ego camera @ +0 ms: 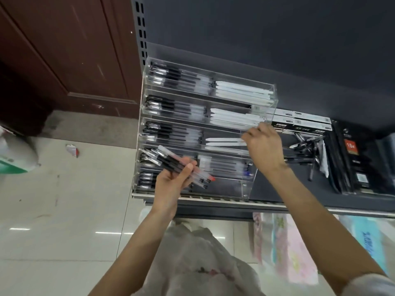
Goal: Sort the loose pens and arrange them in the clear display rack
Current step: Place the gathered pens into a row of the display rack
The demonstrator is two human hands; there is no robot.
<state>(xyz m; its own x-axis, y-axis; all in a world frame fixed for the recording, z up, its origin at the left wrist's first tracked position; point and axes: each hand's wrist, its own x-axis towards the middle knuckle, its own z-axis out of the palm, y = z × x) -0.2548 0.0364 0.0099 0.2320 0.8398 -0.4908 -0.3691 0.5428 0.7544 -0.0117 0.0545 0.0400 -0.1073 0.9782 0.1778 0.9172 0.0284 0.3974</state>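
Nearest, low in the frame: a pale crumpled plastic bag [192, 259], two bare forearms rising above it.

Left of centre: left hand [171, 178] clenched round a bundle of pens [181, 165], thumb across the barrels, clear bodies with black inners, one red end poking out at lower right. Bundle held just in front of the lower tiers of the clear display rack [265, 92].

Right of centre: right hand [264, 146] reaching into the middle tier at its right end, fingers curled at the tips of white pens [224, 141] lying there. Whether pinching one or only nudging it: cannot tell, fingertips blurred and turned away.

Step in hand, by the look of it: laying a white pen flat among its fellows in the third tier. To do it well: keep the pen parallel to the ones already down, tip pointing the same way, slide it in rather than drop it, avoid knocking the tier's front lip. Keep the left bundle steady and clear of the rack so nothing spills.

Farther right, on the dark shelf [277, 189]: a heap of loose black pens [305, 146] not yet sorted, with boxed stock [303, 122] behind and dark packets [359, 159] beside.
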